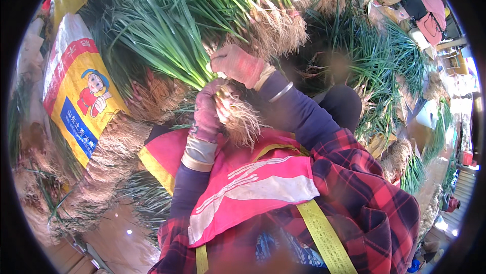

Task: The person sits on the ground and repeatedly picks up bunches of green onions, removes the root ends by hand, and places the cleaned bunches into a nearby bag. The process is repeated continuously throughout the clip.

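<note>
My left hand [208, 112], in a dirty pinkish knit glove, is closed around the lower stalks of a bunch of green onions [186, 63]. Its pale bulbs and stringy roots [241, 120] hang toward my lap, while the green leaves fan out to the upper left. My right hand [237, 65], in a similar glove, is curled against the same stalks just above the left; its fingertips are partly hidden. Under the roots a pink and white printed cloth or sack [258, 186] covers my lap, with yellow edging.
A large pile of green onions [273, 27] lies beyond my hands. A printed yellow sack [89, 95] lies over rooted bunches at the left. More green onions [387, 61] spread along the right. Another person [429, 12] is at the upper right, past the heaps.
</note>
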Demonstrator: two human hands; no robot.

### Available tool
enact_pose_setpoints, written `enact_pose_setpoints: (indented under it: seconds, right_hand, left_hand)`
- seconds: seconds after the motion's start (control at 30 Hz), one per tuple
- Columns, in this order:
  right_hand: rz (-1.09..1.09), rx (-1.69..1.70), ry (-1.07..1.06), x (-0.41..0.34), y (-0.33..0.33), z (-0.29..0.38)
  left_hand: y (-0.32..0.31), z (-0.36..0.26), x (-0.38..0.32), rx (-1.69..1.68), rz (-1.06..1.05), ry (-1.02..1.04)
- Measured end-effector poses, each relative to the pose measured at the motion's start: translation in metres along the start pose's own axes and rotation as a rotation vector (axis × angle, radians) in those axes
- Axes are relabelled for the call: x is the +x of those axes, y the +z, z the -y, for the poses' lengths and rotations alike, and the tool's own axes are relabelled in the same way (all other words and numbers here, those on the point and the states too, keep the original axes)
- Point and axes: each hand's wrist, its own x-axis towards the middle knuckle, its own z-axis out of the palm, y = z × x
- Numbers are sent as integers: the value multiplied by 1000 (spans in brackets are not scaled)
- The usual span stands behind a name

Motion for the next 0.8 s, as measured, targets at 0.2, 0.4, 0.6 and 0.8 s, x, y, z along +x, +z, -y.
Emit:
enact_pose_setpoints:
  seconds: [0.2, 0.4, 0.6, 0.8]
  right_hand:
    - [-146, 854, 227, -41, -53, -15]
    - [731, -807, 202, -69, -51, -48]
    - [-100, -645, 331, 5, -45, -41]
    - [496, -1205, -147, 18, -46, -33]
  left_hand:
    - [6, -14, -8, 312, -25, 203]
    - [17, -30, -2, 363, -18, 260]
    - [8, -28, 0, 139, -44, 121]
    - [2, -25, 5, -92, 84, -43]
